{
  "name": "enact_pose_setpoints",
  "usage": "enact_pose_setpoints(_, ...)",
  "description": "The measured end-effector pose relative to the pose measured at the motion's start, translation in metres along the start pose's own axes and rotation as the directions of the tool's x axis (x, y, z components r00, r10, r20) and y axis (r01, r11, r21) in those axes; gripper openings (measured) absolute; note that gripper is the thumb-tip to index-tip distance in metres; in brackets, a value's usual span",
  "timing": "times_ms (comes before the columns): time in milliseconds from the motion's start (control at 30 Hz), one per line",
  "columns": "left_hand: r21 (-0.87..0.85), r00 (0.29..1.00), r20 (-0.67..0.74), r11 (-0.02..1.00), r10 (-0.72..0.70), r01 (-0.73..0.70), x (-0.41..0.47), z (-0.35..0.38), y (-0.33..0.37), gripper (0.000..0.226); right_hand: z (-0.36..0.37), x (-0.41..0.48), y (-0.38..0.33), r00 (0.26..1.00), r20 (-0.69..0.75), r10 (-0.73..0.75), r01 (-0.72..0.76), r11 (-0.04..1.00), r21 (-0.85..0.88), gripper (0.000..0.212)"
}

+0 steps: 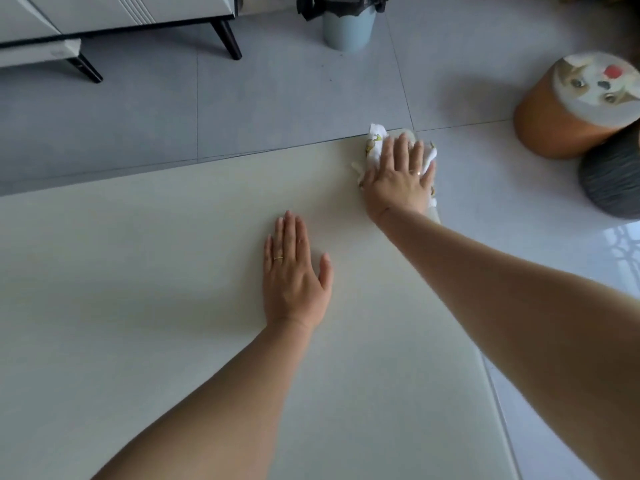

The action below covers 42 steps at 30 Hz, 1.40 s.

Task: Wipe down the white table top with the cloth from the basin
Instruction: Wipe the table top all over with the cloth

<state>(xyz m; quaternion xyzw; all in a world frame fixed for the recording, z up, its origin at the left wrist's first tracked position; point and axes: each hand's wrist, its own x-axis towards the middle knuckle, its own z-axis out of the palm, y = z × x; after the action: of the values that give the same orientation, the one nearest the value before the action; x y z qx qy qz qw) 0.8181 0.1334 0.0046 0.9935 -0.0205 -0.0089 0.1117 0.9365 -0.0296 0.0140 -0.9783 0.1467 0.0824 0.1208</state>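
The white table top (156, 289) fills most of the view, its far edge running from left up to the right. At its far right corner lies a white cloth (374, 147) with a yellow-green print. My right hand (398, 178) presses flat on that cloth with fingers spread, covering most of it. My left hand (294, 271) rests palm down on the bare table top near the middle, fingers together, holding nothing. The basin is not in view.
Beyond the table is grey tiled floor. A pale blue bin (348, 26) with a black bag stands at the back. An orange stool (568, 109) and a dark round stool (613, 178) sit to the right. A white cabinet (104, 15) on black legs is at back left.
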Motion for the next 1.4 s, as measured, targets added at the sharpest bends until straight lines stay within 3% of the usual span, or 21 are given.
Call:
enact_pose_setpoints(33,-0.001,1.000,0.002,1.000,0.000,0.000,0.000,0.000,0.000,0.069,0.003,-0.004,-0.011,1.000,0.003,-0.007,0.007,1.000,0.008,0.059)
enact_pose_setpoints(100,-0.006,1.000,-0.003,1.000,-0.001,0.001,0.001,-0.001,0.000,0.069,0.005,-0.008,-0.017,0.983,0.035,-0.178,0.178,0.984,-0.013,0.058)
enact_pose_setpoints(167,-0.009,1.000,0.000,1.000,-0.004,0.004,0.001,-0.002,0.000,0.069,-0.003,0.000,-0.001,0.916,0.089,-0.391,0.395,0.918,-0.033,0.057)
enact_pose_setpoints(233,-0.006,1.000,0.000,1.000,-0.003,0.003,0.001,-0.002,0.000,0.069,-0.010,0.017,0.024,0.866,0.092,-0.492,0.499,0.862,-0.090,0.057)
enact_pose_setpoints(300,-0.002,1.000,0.002,1.000,0.000,0.000,0.002,-0.003,0.001,0.069,-0.014,0.033,0.043,0.928,0.056,-0.368,0.371,0.925,-0.084,0.057)
enact_pose_setpoints(367,0.004,1.000,0.004,1.000,0.002,-0.002,0.002,-0.002,0.000,0.070,-0.013,0.036,0.043,0.993,0.028,-0.116,0.116,0.993,-0.008,0.058)
enact_pose_setpoints(433,0.017,1.000,0.004,1.000,0.003,-0.003,0.003,-0.002,-0.002,0.070,-0.008,0.017,0.024,1.000,0.009,-0.014,0.014,1.000,-0.004,0.059)
enact_pose_setpoints(500,0.016,1.000,0.002,1.000,0.003,-0.003,0.003,-0.001,-0.003,0.071,0.003,-0.022,0.008,0.988,0.002,-0.156,0.156,0.988,-0.021,0.059)
enact_pose_setpoints(567,-0.003,1.000,-0.004,1.000,0.004,-0.004,0.002,-0.001,-0.001,0.071,0.008,-0.065,0.008,0.927,0.055,-0.372,0.374,0.926,-0.041,0.059)
enact_pose_setpoints(633,-0.013,1.000,-0.011,1.000,0.006,-0.006,0.002,-0.001,-0.001,0.072,0.006,-0.084,0.029,0.895,0.081,-0.438,0.443,0.895,-0.052,0.059)
enact_pose_setpoints(767,0.010,1.000,-0.023,1.000,0.010,-0.010,0.001,0.002,-0.001,0.070,0.002,-0.100,0.074,0.987,0.024,-0.157,0.157,0.987,-0.026,0.055)
enact_pose_setpoints(867,0.058,1.000,0.030,0.998,-0.002,0.001,0.001,0.006,0.000,0.066,0.013,-0.146,0.071,1.000,0.003,-0.006,0.006,1.000,0.007,0.056)
enact_pose_setpoints(1067,0.072,0.996,0.068,0.996,-0.049,0.044,-0.039,-0.009,0.016,0.065,0.010,-0.220,0.111,0.922,0.131,-0.363,0.374,0.925,-0.067,0.057)
enact_pose_setpoints(1167,-0.003,0.999,0.034,1.000,0.012,-0.012,-0.107,-0.015,0.030,0.062,0.002,-0.230,0.134,0.974,0.112,-0.198,0.202,0.979,-0.023,0.055)
enact_pose_setpoints(1267,-0.048,0.991,0.096,0.994,0.098,-0.094,-0.186,-0.012,0.041,0.062,0.012,-0.272,0.119,0.996,0.091,-0.021,0.019,1.000,0.020,0.054)
enact_pose_setpoints(1400,-0.037,0.975,0.183,0.992,0.122,-0.117,-0.248,-0.003,0.048,0.061,0.020,-0.331,0.120,0.970,0.112,-0.217,0.218,0.976,0.004,0.056)
